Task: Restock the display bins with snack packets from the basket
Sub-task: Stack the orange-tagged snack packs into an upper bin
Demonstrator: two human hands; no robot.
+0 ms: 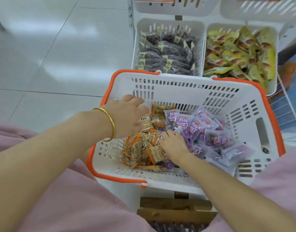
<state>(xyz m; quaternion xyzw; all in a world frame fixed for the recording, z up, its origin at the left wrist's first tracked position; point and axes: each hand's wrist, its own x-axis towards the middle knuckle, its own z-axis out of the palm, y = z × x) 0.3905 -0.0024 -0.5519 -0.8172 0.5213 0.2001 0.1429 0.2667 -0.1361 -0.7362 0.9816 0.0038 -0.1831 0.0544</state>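
Observation:
A white basket with an orange rim (pixel 180 91) sits in front of me on my lap side. Inside lie brown-and-orange snack packets (pixel 142 153) at the left and purple packets (pixel 216 139) at the right. My left hand (pixel 127 114), with a gold bangle on the wrist, reaches into the basket and its curled fingers grip brown packets near the far wall. My right hand (pixel 174 144) lies with spread fingers on the pile where brown and purple packets meet. Its fingertips are partly hidden among the packets.
Beyond the basket stand two white display bins: the left bin (pixel 139 47) holds dark packets, the right bin (pixel 276 47) holds yellow-and-red packets. More white bins sit above. Tiled floor lies to the left. A wooden shelf edge (pixel 175 210) shows below the basket.

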